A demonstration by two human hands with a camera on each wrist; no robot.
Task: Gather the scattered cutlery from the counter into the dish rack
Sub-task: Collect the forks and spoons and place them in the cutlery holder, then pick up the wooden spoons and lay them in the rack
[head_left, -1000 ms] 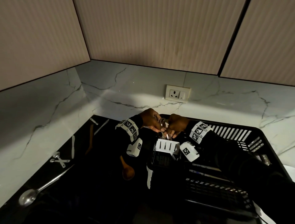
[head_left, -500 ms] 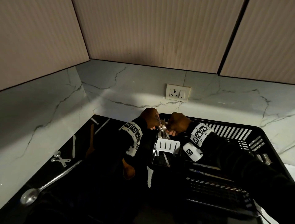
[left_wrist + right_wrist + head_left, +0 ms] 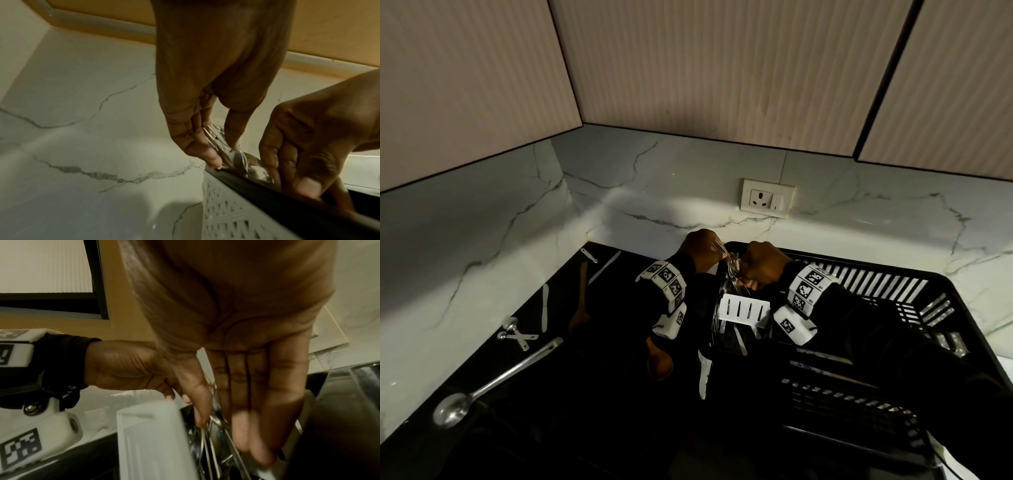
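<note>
While both hands meet at frame centre over white cutlery holder [image 3: 743, 309] in dish rack [image 3: 893, 342], left hand [image 3: 700, 250] pinches fork [image 3: 213, 139], right hand [image 3: 762, 262] clasps spoons [image 3: 244, 162], likely steadying bundle for drop-in. Ladle [image 3: 493, 380], wooden spoon [image 3: 659, 359] remain on desk [image 3: 585, 411], lower left.

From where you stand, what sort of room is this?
Most likely a home kitchen corner: a black dish rack sits on a dark counter strewn with spoons, under ribbed wall cabinets, with a marble-look backsplash carrying a wall socket.
</note>
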